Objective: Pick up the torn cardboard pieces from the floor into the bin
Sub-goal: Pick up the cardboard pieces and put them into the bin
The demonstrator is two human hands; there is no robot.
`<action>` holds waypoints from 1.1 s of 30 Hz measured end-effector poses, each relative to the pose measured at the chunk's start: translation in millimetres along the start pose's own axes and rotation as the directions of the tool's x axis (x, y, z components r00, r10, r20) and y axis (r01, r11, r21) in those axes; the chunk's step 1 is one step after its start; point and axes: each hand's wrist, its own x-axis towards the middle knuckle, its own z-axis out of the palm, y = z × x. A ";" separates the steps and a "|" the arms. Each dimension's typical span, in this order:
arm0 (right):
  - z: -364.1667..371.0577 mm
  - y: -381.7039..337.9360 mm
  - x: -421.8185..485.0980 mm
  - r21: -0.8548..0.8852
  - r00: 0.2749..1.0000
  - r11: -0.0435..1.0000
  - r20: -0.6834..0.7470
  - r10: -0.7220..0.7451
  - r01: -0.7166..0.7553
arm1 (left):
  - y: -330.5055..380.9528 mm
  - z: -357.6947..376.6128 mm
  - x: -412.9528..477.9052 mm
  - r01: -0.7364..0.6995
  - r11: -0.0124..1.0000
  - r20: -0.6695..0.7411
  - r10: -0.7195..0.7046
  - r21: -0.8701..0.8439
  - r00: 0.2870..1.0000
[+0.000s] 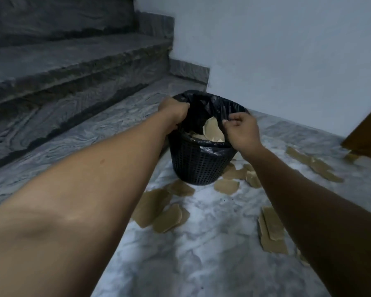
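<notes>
A black perforated bin point(198, 168) stands on the marble floor at the foot of the stairs, lined with a black plastic bag point(210, 103). Pale cardboard pieces point(212, 130) lie inside it. My left hand point(174, 112) grips the bag's left edge in a fist. My right hand point(242, 130) pinches the bag's right edge. Torn brown cardboard pieces lie scattered on the floor: a cluster point(159, 207) in front of the bin, several point(236, 179) by its base, a stack point(272, 232) near my right forearm, and more point(315, 163) at the right.
Grey stone stairs point(73, 67) rise at the left, the lowest step next to the bin. A pale wall point(276, 50) stands behind. A brown wooden edge point(366, 133), perhaps a door, juts in at the right. Marble floor point(212, 254) spreads in the foreground.
</notes>
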 end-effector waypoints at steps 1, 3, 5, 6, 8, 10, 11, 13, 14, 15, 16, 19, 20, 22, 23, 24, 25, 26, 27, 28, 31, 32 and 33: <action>3.3 1.0 -10.3 -0.022 0.995 0.996 -0.053 -0.087 0.086 | -6.8 -6.1 0.4 -0.025 0.999 -0.067 0.027 0.026 0.997; 13.0 1.3 -37.4 -0.062 0.957 0.963 -0.112 -0.269 0.263 | -27.3 -19.4 -6.0 -0.042 0.994 -0.219 0.062 0.097 0.974; 27.8 7.0 -72.7 -0.060 0.926 0.929 -0.076 -0.369 0.366 | -61.5 -27.7 -22.2 -0.034 0.987 -0.267 0.075 0.158 0.961; 38.9 15.8 -90.8 -0.062 0.923 0.922 -0.023 -0.383 0.381 | -84.5 -27.2 -32.0 -0.030 0.977 -0.235 0.080 0.212 0.969; 60.6 35.8 -125.9 -0.071 0.931 0.934 0.140 -0.337 0.349 | -133.5 -19.9 -54.9 -0.046 0.922 -0.039 0.066 0.385 0.997; 85.5 63.4 -155.5 -0.136 0.892 0.937 0.374 -0.253 0.322 | -181.5 -6.1 -84.3 -0.094 0.771 0.214 -0.056 0.629 0.975; 96.5 76.3 -166.6 -0.199 0.839 0.914 0.500 -0.215 0.353 | -203.6 1.9 -94.0 -0.147 0.680 0.289 -0.099 0.718 0.952; 114.0 99.9 -182.6 -0.322 0.711 0.834 0.693 -0.115 0.449 | -237.7 14.4 -107.0 -0.199 0.578 0.358 -0.175 0.792 0.917; 119.8 110.0 -187.6 -0.375 0.667 0.791 0.743 -0.056 0.483 | -249.2 17.7 -109.4 -0.205 0.544 0.367 -0.207 0.814 0.907; 122.3 119.3 -190.6 -0.424 0.649 0.754 0.760 -0.005 0.502 | -256.5 19.2 -109.3 -0.184 0.534 0.350 -0.227 0.825 0.909; 122.5 128.3 -190.9 -0.472 0.651 0.721 0.758 0.039 0.507 | -259.3 19.4 -107.3 -0.153 0.535 0.320 -0.234 0.831 0.918; 112.7 145.2 -184.7 -0.523 0.673 0.664 0.739 0.040 0.535 | -264.6 18.7 -97.4 -0.178 0.509 0.295 -0.160 0.842 0.942; 108.3 148.3 -180.3 -0.521 0.674 0.670 0.737 0.042 0.528 | -266.8 18.2 -91.5 -0.189 0.495 0.295 -0.146 0.848 0.944; 102.0 151.9 -171.2 -0.513 0.680 0.708 0.731 0.063 0.486 | -271.0 19.6 -80.6 -0.141 0.507 0.273 -0.195 0.850 0.942; 100.9 151.7 -166.9 -0.513 0.680 0.725 0.729 0.085 0.459 | -269.3 18.7 -77.1 -0.102 0.512 0.240 -0.211 0.853 0.947; 100.4 152.1 -163.0 -0.521 0.673 0.735 0.730 0.120 0.434 | -265.2 18.0 -76.1 -0.056 0.522 0.199 -0.221 0.851 0.955; 100.3 151.2 -160.4 -0.541 0.660 0.729 0.733 0.164 0.419 | -262.3 19.2 -75.5 -0.023 0.531 0.167 -0.224 0.847 0.960; 101.0 149.3 -158.5 -0.568 0.646 0.712 0.734 0.210 0.414 | -258.0 20.0 -75.4 0.001 0.540 0.145 -0.227 0.842 0.963; 101.9 147.9 -157.5 -0.594 0.638 0.691 0.730 0.246 0.412 | -257.5 22.0 -74.3 0.015 0.536 0.126 -0.225 0.844 0.966; 102.4 146.7 -156.9 -0.617 0.644 0.674 0.716 0.269 0.406 | -256.3 23.6 -74.7 0.025 0.518 0.112 -0.232 0.855 0.966; 96.2 143.2 -156.8 -0.675 0.705 0.624 0.657 0.267 0.393 | -252.8 24.1 -75.5 0.037 0.406 0.070 -0.245 0.913 0.967; 92.4 144.6 -157.7 -0.688 0.728 0.607 0.640 0.247 0.398 | -251.6 22.9 -76.3 0.031 0.390 0.076 -0.257 0.920 0.963; 87.6 147.4 -158.7 -0.695 0.748 0.599 0.624 0.227 0.398 | -253.3 21.7 -75.0 0.028 0.402 0.094 -0.281 0.915 0.955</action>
